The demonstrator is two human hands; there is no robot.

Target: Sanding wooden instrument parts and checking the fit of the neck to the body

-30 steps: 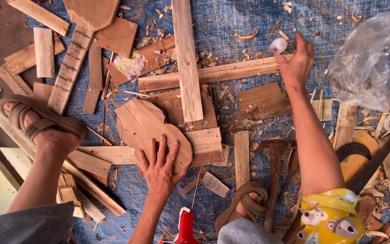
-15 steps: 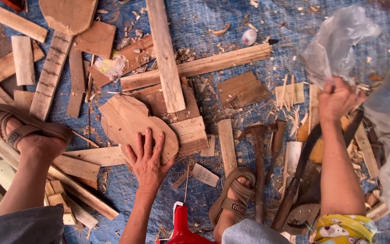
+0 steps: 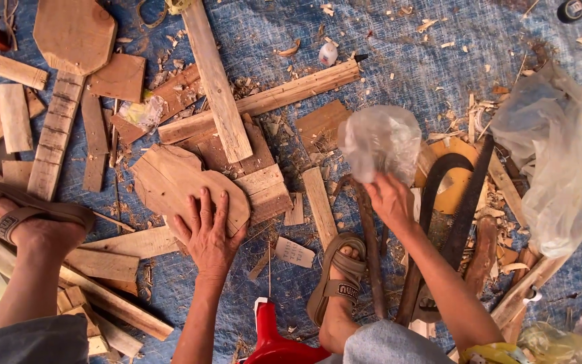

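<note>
My left hand (image 3: pixel 207 232) lies flat, fingers spread, on a rounded carved wooden piece (image 3: pixel 176 180) that rests on a stack of boards. My right hand (image 3: pixel 390 199) grips a crumpled clear plastic bag (image 3: pixel 380 139) and holds it up above the floor, to the right of the boards. Both my sandalled feet are in view, the left one (image 3: pixel 21 219) on planks and the right one (image 3: pixel 342 269) beside a dark curved tool handle.
Wood planks (image 3: pixel 215 77) and offcuts lie scattered over a blue tarp (image 3: pixel 412 61). A bow saw (image 3: pixel 453 202) lies at right, next to a big clear plastic sheet (image 3: pixel 560 162). A small white object (image 3: pixel 328 54) lies at the top; a red object (image 3: pixel 274 337) sits by my legs.
My right hand drew back from the small white object at the top, swept over to the right and came back holding a clear plastic bag. My left hand stayed on the wooden piece.
</note>
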